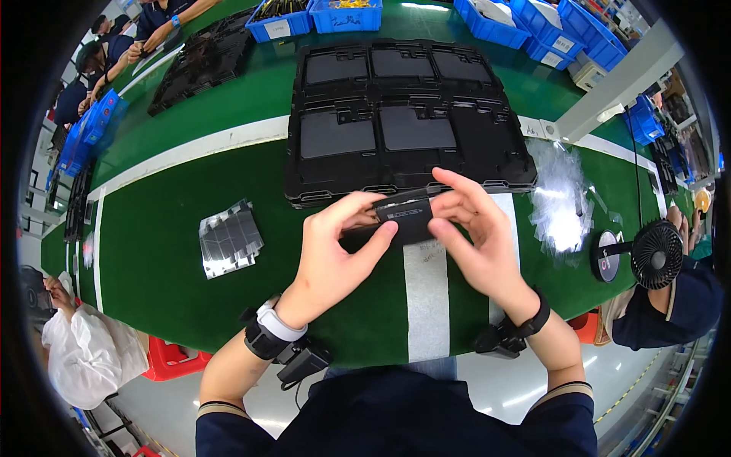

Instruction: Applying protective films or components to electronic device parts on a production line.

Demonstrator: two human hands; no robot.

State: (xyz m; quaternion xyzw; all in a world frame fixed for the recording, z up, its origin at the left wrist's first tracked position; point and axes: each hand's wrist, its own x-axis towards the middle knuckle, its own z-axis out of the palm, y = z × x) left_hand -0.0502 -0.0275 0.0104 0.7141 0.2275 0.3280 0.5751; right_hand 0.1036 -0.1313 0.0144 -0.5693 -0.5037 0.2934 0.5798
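A flat black rectangular part (415, 228) with small pale print is held up near the middle of the green bench, just in front of a black tray (411, 169). My left hand (335, 247) is closed on its left side, thumb on the front face and fingers behind. At the right edge, my right hand (483, 240) pinches with thumb and curled fingers, while its index finger points up. Dark grey flat pieces sit in most of the tray's pockets; the front right pocket (487, 141) holds none. The part's back is hidden.
A stack of dark-patterned sheets (230, 238) lies left, clear plastic films (562, 202) right. Beyond them stand a small black fan (656, 254) and a grey post (620, 84). Blue bins (346, 15) line the back. Co-workers sit at the far left and right.
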